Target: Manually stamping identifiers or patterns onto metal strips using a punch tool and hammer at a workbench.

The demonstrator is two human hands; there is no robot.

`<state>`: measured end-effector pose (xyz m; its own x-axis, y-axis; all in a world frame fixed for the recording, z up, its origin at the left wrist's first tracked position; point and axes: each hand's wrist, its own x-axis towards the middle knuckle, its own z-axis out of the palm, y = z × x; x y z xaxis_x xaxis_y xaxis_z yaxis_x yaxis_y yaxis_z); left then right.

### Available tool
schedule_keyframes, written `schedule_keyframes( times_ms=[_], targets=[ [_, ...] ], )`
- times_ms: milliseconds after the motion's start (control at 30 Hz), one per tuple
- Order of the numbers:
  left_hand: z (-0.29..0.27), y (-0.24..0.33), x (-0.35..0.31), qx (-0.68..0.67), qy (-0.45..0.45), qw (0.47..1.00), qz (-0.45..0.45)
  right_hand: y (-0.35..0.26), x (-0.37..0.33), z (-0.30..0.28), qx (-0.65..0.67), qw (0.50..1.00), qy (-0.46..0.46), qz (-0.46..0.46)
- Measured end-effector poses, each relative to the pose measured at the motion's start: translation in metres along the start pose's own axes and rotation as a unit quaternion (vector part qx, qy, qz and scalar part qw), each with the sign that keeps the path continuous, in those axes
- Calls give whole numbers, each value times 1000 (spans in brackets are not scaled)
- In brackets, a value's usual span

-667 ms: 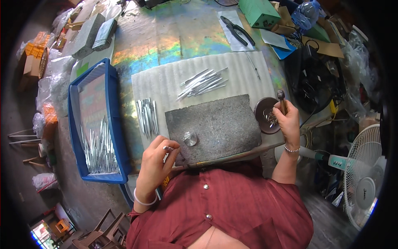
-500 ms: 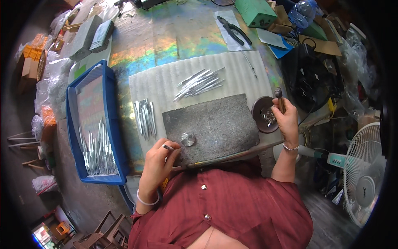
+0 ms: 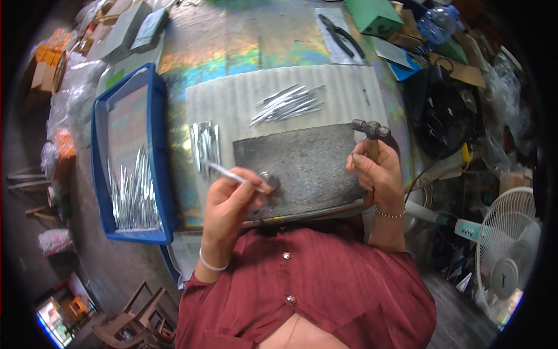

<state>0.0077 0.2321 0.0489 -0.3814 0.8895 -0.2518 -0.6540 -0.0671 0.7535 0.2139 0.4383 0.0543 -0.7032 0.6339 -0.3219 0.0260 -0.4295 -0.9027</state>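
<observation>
My left hand (image 3: 231,200) pinches a thin silver metal strip (image 3: 228,172) and lays its tip on a small round metal anvil (image 3: 269,180) that sits on a dark grey slab (image 3: 308,163). My right hand (image 3: 375,168) grips the wooden handle of a small hammer (image 3: 368,131), whose head is raised over the slab's right edge. A fanned pile of pointed silver strips (image 3: 288,104) lies on the corrugated white sheet (image 3: 232,96) beyond the slab. A second bunch of strips (image 3: 204,144) lies left of the slab.
A blue tray (image 3: 100,168) at the left holds many more silver strips (image 3: 132,192). Black pliers (image 3: 342,35), a green box (image 3: 375,14) and papers sit at the far side. A white fan (image 3: 508,256) stands at the right, and cables and bags crowd the right side.
My right hand has brought the hammer up and in from the round dish at the right to the slab's right edge. My left hand now sets a strip on the anvil.
</observation>
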Motion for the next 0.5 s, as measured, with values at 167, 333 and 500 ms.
schedule_keyframes(
  times_ms=[167, 333, 500],
  targets=[
    [7, -14, 7, -115, -49, 991, -56, 8, -4, 44, 48, 993, -98, 45],
    [4, -22, 8, -172, -52, 981, -75, 7, -7, 73, 33, 985, -164, 50],
    [0, -23, 7, -204, -43, 976, -69, 13, -3, 85, 3, 977, -214, -4]
  ],
)
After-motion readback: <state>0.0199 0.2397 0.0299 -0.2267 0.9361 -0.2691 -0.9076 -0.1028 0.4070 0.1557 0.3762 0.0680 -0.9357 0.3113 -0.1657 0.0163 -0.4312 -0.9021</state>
